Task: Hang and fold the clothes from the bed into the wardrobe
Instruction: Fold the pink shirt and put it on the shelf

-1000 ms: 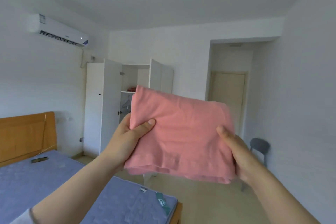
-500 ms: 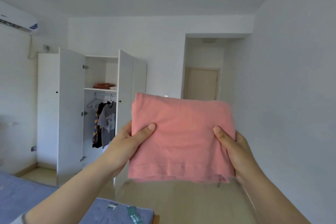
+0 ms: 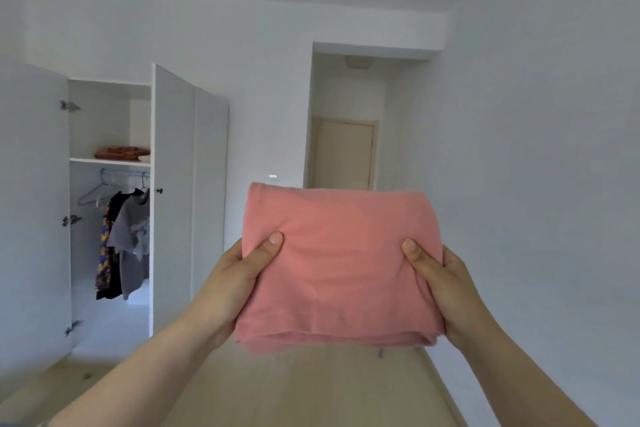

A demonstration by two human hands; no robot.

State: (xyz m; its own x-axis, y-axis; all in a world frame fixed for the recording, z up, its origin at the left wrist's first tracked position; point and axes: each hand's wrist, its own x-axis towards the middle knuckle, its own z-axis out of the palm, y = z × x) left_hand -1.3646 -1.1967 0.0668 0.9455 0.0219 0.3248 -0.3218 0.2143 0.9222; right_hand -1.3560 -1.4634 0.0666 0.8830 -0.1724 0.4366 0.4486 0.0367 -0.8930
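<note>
Between both hands, soft folded pink cloth [image 3: 341,263]

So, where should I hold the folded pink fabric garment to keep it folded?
Grip the folded pink fabric garment at its two side edges, coming from the sides as the left hand and right hand do, thumbs on top. It is a flat stack with loose layers along the near edge, so side support probably keeps the folds.
</note>
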